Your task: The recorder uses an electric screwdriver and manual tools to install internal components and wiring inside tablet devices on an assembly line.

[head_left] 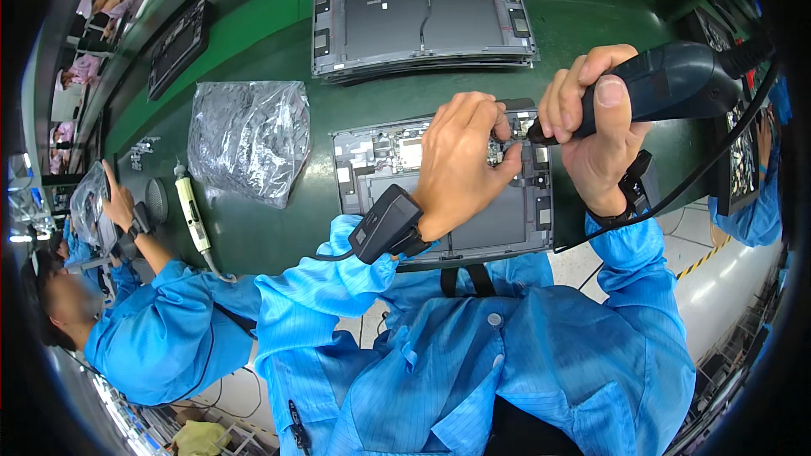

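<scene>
An opened laptop base (pixel 507 215) lies in front of me, with boards and small parts exposed along its far side. My left hand (pixel 465 160) rests over those parts, fingers curled and thumb and index close together; whatever they pinch is too small to make out. My right hand (pixel 596 118) is wrapped round a black corded electric screwdriver (pixel 672 84), held tilted. Its nose points down to the left, close to my left fingertips at the far right part of the base. Where the tip meets the base is hard to see.
Beyond lies a stack of similar laptop bases (pixel 422 21). To the left are a clear plastic bag of dark parts (pixel 247 142), a pale yellow electric screwdriver (pixel 193 209) and loose screws (pixel 142 150). The black cable (pixel 718 160) loops past my right wrist. A co-worker (pixel 160 329) sits at left.
</scene>
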Tool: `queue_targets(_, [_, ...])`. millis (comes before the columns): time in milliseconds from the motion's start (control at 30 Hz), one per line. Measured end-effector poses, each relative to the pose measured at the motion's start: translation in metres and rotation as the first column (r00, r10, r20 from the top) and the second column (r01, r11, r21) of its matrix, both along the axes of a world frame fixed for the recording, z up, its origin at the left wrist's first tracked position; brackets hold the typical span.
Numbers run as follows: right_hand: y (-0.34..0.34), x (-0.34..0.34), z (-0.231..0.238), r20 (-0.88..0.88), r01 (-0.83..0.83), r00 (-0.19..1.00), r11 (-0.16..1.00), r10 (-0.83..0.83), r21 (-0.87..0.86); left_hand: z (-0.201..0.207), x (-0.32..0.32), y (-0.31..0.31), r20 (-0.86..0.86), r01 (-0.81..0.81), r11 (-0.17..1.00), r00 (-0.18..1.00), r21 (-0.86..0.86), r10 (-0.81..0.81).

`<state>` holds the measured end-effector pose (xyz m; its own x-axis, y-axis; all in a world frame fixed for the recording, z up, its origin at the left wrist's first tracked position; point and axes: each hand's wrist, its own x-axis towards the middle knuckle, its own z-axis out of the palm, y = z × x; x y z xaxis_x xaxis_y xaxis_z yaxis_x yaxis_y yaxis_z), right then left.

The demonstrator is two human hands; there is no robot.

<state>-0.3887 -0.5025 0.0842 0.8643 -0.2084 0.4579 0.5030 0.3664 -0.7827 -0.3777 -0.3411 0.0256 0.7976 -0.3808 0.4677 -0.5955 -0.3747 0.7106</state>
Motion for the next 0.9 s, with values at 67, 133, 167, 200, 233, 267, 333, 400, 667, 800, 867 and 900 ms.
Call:
queue_targets(67, [-0.0012, -0.0001, -0.0014, 0.013, -0.005, 1.000, 1.000, 0.005, -0.005, 0.0006, -0.0001, 0.0000, -0.006, 0.000, 1.000, 1.000, 0.000, 0.000])
queue_targets(133, [-0.0019, -0.0006, -0.0021, 0.013, -0.008, 1.000, 1.000, 0.008, -0.003, 0.0010, -0.0004, 0.0002, -0.013, -0.001, 1.000, 1.000, 0.002, 0.001])
queue_targets(167, [-0.0021, -0.0008, -0.0023, 0.015, -0.008, 1.000, 1.000, 0.008, -0.002, 0.0012, -0.0006, 0.0005, -0.012, 0.005, 1.000, 1.000, 0.006, -0.005])
queue_targets(200, [-0.0022, -0.0009, -0.0022, 0.015, -0.009, 1.000, 1.000, 0.009, -0.002, 0.0012, -0.0006, 0.0007, -0.011, 0.013, 1.000, 1.000, 0.009, -0.013])
queue_targets(233, [-0.0022, -0.0009, -0.0021, 0.013, -0.003, 1.000, 1.000, 0.003, -0.003, 0.0004, -0.0009, 0.0009, -0.012, 0.012, 1.000, 1.000, 0.009, -0.012])
queue_targets(267, [-0.0023, -0.0012, -0.0020, 0.012, 0.003, 1.000, 1.000, -0.003, -0.005, -0.0010, -0.0015, 0.0009, -0.013, 0.014, 1.000, 1.000, 0.011, -0.014])
queue_targets(333, [-0.0030, -0.0016, -0.0028, 0.008, 0.004, 1.000, 1.000, -0.005, 0.002, -0.0016, -0.0013, 0.0004, -0.011, 0.017, 1.000, 1.000, 0.013, -0.017])
queue_targets(400, [-0.0032, -0.0018, -0.0031, 0.004, 0.006, 1.000, 1.000, -0.006, 0.009, -0.0017, -0.0025, 0.0000, -0.017, 0.009, 1.000, 1.000, 0.012, -0.009])
queue_targets(667, [-0.0042, -0.0011, -0.0044, 0.016, -0.002, 1.000, 1.000, 0.002, -0.018, -0.0028, -0.0007, -0.0004, 0.017, 0.012, 1.000, 1.000, -0.021, -0.011])
queue_targets(800, [-0.0038, -0.0011, -0.0060, 0.007, 0.000, 1.000, 0.999, 0.000, -0.041, 0.0000, -0.0008, 0.0010, -0.027, 0.009, 1.000, 1.000, 0.027, -0.008])
queue_targets(867, [-0.0043, -0.0010, -0.0053, 0.038, 0.000, 0.999, 0.999, 0.001, -0.045, 0.0028, -0.0018, 0.0019, -0.059, 0.020, 0.999, 0.998, 0.036, -0.018])
queue_targets(900, [-0.0053, -0.0008, -0.0051, 0.040, 0.002, 0.999, 0.999, -0.001, -0.044, 0.0037, -0.0021, 0.0023, -0.092, 0.036, 0.998, 0.995, 0.041, -0.032])
